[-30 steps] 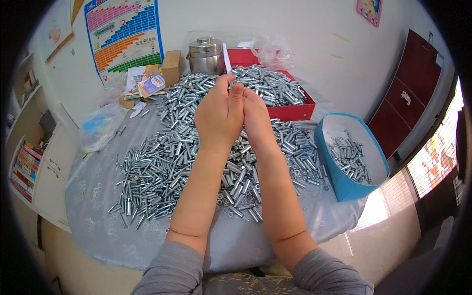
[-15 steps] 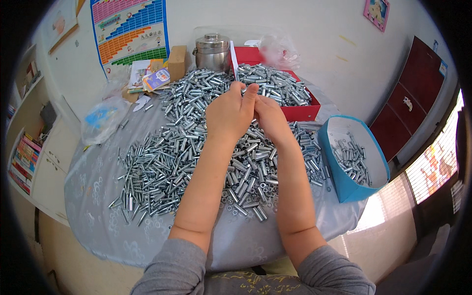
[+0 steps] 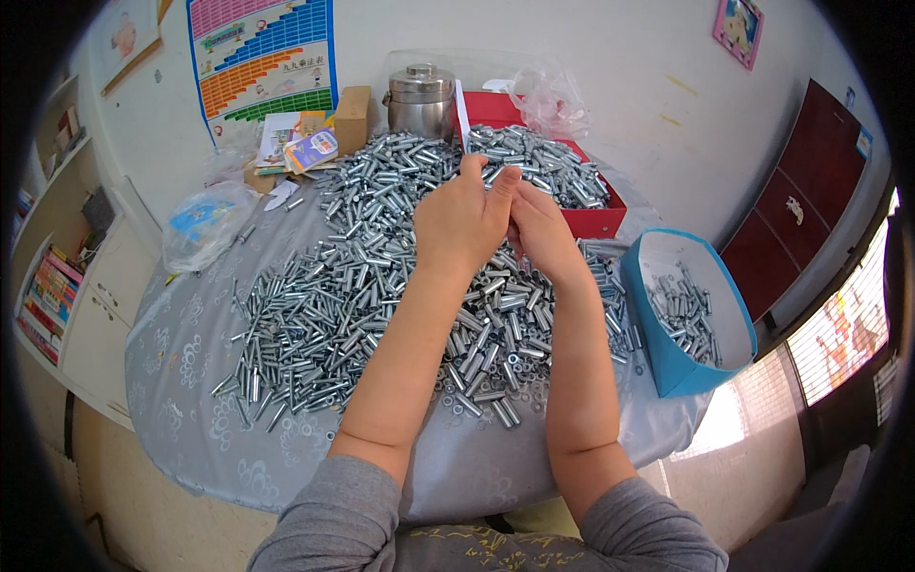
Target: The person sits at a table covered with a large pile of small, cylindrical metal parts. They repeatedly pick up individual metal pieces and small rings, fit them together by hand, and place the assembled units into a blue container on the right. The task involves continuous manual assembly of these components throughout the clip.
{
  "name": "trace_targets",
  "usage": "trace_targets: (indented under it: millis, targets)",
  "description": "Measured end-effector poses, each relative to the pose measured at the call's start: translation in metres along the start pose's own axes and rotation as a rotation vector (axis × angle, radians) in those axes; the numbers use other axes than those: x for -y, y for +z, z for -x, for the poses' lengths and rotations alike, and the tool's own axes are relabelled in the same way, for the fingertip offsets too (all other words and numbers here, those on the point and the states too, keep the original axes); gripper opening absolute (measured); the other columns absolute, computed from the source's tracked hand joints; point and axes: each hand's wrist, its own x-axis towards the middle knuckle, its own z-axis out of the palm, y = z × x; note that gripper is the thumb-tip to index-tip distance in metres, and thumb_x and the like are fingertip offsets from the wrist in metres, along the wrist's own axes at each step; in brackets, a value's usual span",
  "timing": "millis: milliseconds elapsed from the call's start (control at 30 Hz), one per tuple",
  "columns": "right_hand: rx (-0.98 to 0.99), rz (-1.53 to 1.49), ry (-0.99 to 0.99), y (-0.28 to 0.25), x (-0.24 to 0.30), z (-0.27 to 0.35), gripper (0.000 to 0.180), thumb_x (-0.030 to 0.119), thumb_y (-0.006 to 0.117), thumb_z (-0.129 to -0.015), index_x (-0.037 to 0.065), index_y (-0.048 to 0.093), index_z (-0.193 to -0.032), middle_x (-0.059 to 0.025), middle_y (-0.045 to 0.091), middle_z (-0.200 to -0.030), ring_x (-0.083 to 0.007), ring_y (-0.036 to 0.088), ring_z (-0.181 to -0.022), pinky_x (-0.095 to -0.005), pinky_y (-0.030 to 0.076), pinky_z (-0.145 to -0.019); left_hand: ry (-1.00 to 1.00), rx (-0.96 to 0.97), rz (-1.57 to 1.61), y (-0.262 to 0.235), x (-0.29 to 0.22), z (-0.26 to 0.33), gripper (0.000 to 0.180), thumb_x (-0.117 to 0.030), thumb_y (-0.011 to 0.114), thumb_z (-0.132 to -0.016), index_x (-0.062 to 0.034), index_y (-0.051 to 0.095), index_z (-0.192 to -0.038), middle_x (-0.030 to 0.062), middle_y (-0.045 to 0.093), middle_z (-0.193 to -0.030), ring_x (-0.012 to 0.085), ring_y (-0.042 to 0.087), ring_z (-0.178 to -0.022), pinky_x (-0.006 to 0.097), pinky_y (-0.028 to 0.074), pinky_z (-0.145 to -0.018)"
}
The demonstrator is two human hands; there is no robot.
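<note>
Both of my hands are raised together over a wide heap of silvery metal sleeves and bolts [image 3: 315, 315]. My left hand [image 3: 456, 221] is closed, its thumb up and its back toward me. Against that thumb rests my right hand [image 3: 548, 234], with its fingers curled in. Whatever sits between the fingers is hidden behind the hands. Just past the left fingertips, a thin white upright edge [image 3: 462, 112] stands up. Small nuts and washers [image 3: 515, 367] lie among the metal pieces below the hands.
A red box [image 3: 596, 221] full of metal sleeves stands behind my right hand. On the right is a blue fabric bin [image 3: 681, 367] partly filled with similar pieces. A steel pot [image 3: 420, 105], a cardboard box [image 3: 353, 119] and a plastic bag [image 3: 205, 227] stand toward the back and left.
The whole view has shifted slightly. My hands remain together over the heap, and my right hand's fingers have moved a little against the left thumb.
</note>
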Motion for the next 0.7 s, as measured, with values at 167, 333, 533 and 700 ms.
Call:
trace_targets:
  millis: [167, 333, 533, 700]
  targets:
    - [-0.050, -0.045, 0.051, -0.007, -0.012, -0.009, 0.019, 0.019, 0.044, -0.086, 0.002, 0.053, -0.091, -0.0024, 0.051, -0.070, -0.0046, 0.041, -0.060, -0.0217, 0.036, -0.052, 0.015, 0.016, 0.020, 0.003, 0.001, 0.000, 0.063, -0.057, 0.021, -0.088, -0.0039, 0.051, -0.105, 0.0162, 0.062, -0.069, 0.0338, 0.061, -0.070, 0.041, 0.045, -0.061]
    - [-0.213, 0.032, -0.034, -0.001, -0.005, -0.005, 0.018, 0.018, 0.044, -0.086, 0.002, 0.051, -0.091, -0.0033, 0.050, -0.070, -0.0051, 0.042, -0.059, -0.0210, 0.034, -0.045, 0.023, 0.053, 0.092, 0.006, -0.002, 0.001, 0.064, -0.058, 0.019, -0.088, -0.0049, 0.051, -0.104, 0.0158, 0.062, -0.071, 0.0340, 0.060, -0.071, 0.041, 0.044, -0.061]
    - [-0.030, -0.035, 0.044, -0.001, 0.003, 0.001, 0.022, 0.022, 0.044, -0.088, 0.002, 0.049, -0.097, -0.0006, 0.048, -0.067, -0.0060, 0.042, -0.053, -0.0191, 0.031, -0.039, -0.010, 0.036, 0.090, 0.004, 0.001, 0.000, 0.063, -0.058, 0.018, -0.088, -0.0064, 0.053, -0.099, 0.0145, 0.061, -0.069, 0.0345, 0.059, -0.070, 0.042, 0.044, -0.060]
    - [-0.087, -0.037, 0.059, -0.011, -0.003, -0.004, 0.021, 0.014, 0.040, -0.085, 0.003, 0.052, -0.098, 0.0009, 0.047, -0.064, -0.0058, 0.042, -0.049, -0.0196, 0.031, -0.038, -0.034, 0.053, 0.076, 0.002, -0.001, 0.000, 0.064, -0.058, 0.018, -0.088, -0.0065, 0.054, -0.097, 0.0140, 0.061, -0.068, 0.0344, 0.059, -0.070, 0.042, 0.043, -0.060]
